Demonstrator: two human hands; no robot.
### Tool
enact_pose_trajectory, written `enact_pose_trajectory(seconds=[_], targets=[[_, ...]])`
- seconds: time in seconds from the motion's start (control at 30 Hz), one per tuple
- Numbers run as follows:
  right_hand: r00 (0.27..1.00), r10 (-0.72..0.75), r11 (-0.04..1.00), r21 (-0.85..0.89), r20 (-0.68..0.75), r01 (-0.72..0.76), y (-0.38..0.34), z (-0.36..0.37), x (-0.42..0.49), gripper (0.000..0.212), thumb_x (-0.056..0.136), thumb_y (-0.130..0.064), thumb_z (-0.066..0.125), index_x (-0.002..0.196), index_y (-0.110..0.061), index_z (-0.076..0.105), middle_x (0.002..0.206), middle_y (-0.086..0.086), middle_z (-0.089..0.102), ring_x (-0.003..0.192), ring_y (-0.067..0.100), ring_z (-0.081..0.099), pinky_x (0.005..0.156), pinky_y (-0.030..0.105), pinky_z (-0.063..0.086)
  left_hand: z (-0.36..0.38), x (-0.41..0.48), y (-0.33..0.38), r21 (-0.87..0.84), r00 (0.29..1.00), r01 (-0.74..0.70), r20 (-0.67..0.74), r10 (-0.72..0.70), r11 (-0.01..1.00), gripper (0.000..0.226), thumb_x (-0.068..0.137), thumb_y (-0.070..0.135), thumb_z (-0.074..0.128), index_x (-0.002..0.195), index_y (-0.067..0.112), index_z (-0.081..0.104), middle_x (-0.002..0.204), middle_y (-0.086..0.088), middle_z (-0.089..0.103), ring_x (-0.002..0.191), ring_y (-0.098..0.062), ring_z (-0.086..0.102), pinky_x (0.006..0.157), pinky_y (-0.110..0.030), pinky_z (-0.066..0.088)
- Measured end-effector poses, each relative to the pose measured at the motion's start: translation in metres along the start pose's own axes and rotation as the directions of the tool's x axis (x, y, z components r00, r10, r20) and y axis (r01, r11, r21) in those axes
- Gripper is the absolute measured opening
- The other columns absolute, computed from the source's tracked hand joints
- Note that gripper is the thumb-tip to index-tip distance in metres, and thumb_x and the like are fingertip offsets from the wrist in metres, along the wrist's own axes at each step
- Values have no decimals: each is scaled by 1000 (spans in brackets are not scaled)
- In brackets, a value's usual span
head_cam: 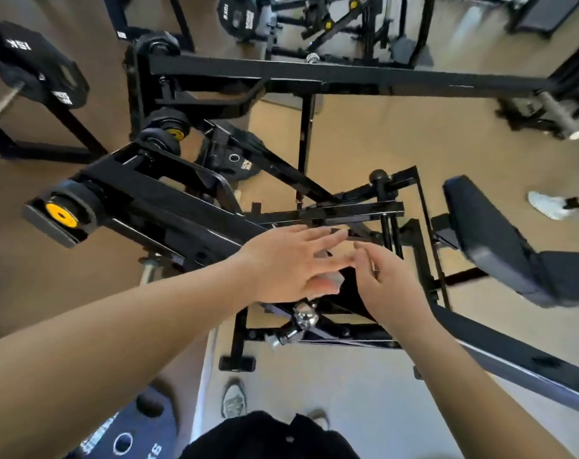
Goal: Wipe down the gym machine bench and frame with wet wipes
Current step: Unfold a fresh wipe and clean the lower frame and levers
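Now the left hand [291,263], fingers straight, covers what seems a pale wipe [327,282]; the right hand's [390,286] hold is unclear. Best to press flat, sweeping the frame [168,207] toward nine o'clock.

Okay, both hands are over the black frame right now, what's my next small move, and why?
Probably bring the right hand in to pinch the pale item showing under the left hand, likely a wipe. The left hand's fingers lie straight over it, gripping nothing, and neither hand visibly holds a wipe against the frame yet.
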State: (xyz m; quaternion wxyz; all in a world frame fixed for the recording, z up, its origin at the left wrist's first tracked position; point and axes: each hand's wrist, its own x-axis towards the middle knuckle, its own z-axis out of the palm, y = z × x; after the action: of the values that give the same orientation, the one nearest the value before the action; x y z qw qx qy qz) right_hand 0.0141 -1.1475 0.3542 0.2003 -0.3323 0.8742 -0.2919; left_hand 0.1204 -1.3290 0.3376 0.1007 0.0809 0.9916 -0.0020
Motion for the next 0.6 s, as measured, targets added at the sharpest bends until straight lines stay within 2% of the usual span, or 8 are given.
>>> enact_pose_trajectory(seconds=[0.1, 0.2, 0.27, 0.4, 0.47, 0.53, 0.6], targets=[[998, 28, 999, -23, -51, -29, 30, -21, -13, 34, 108, -34, 44, 136, -22, 61, 109, -16, 66, 101, 3, 61, 93, 31, 53, -11, 22, 5, -120, 993, -17, 114, 31, 993, 67, 98, 72, 6, 159, 47, -6, 172, 3, -5, 158, -17, 0, 127, -46, 16], [993, 19, 995, -98, -120, -31, 61, -38, -31, 26, 107, -32, 46, 117, -17, 66, 99, -5, 70, 89, 12, 63, 81, 36, 55, -17, 38, 23, -111, 985, -28, 167, 47, 993, 73, 100, 71, 10, 161, 36, -13, 170, 2, -14, 157, -15, -9, 129, -39, 1], [984, 5, 987, -156, -175, -33, 85, -49, -41, 23, 106, -30, 47, 104, -20, 67, 90, -4, 69, 82, 14, 62, 73, 40, 55, -20, 69, 59, -126, 983, -63, 163, 83, 990, 77, 101, 69, 13, 161, 30, -17, 170, 1, -14, 157, -16, -10, 128, -38, -1], [943, 69, 965, -217, -325, -145, 146, -82, -70, 23, 104, -27, 49, 93, -21, 68, 81, -5, 66, 76, 19, 61, 66, 39, 54, -23, 146, 144, -192, 976, -86, 180, 121, 978, 74, 102, 67, 13, 163, 29, -6, 172, 0, 3, 158, -22, 6, 127, -45, 18], [915, 81, 948, -252, -396, -194, 181, -101, -91, 24, 102, -25, 48, 82, -23, 60, 74, -9, 59, 71, 20, 56, 66, 37, 50, -29, 169, 177, -137, 982, -132, 118, 148, 982, 72, 104, 65, 15, 164, 27, 4, 168, -3, 18, 152, -27, 23, 121, -45, 28], [899, 100, 930, -281, -426, -237, 213, -119, -112, 20, 100, -24, 46, 82, -26, 56, 75, -12, 52, 74, 20, 52, 69, 36, 47, -32, 180, 201, -57, 995, -95, -18, 94, 994, 70, 103, 66, 22, 161, 26, 16, 155, -5, 35, 137, -28, 38, 106, -45, 41], [865, 117, 925, -264, -488, -274, 245, -129, -133, 23, 100, -23, 47, 92, -19, 68, 90, -7, 63, 86, 24, 58, 81, 40, 53, -27, 181, 214, -39, 985, -45, -166, 38, 998, 70, 100, 68, 34, 152, 21, 34, 136, -5, 54, 117, -24, 55, 87, -39, 53]])
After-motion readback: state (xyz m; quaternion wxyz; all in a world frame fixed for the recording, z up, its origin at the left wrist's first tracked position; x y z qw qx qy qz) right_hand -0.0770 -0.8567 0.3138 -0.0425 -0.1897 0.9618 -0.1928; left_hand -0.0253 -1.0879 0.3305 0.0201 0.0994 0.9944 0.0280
